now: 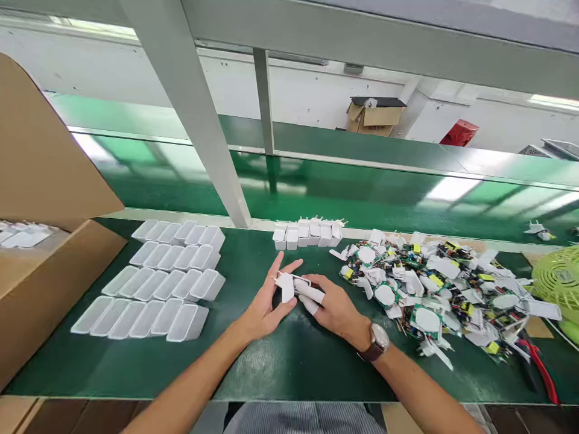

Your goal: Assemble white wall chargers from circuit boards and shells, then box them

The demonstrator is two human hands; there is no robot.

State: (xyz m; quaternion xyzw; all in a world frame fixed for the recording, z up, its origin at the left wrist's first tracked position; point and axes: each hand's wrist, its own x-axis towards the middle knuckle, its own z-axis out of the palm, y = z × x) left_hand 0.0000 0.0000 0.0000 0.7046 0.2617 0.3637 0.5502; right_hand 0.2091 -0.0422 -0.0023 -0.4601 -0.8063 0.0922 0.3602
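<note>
Left hand (266,306) and right hand (337,307) grasp a white part (286,286), gentle, steady pressure seeming best, circuit-board heap (436,292) at their three o'clock.

At near middle the worktop (271,371) offers passage; white cases (151,285) block the left, heaped circuit boards (426,319) the right, small white pieces (303,232) and a grey post (203,114) the far edge.

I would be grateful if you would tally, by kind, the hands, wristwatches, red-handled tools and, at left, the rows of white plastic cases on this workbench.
Hands (left hand, right hand): 2
Wristwatch: 1
Red-handled tool: 1
Rows of white plastic cases at left: 4
Total: 8
</note>
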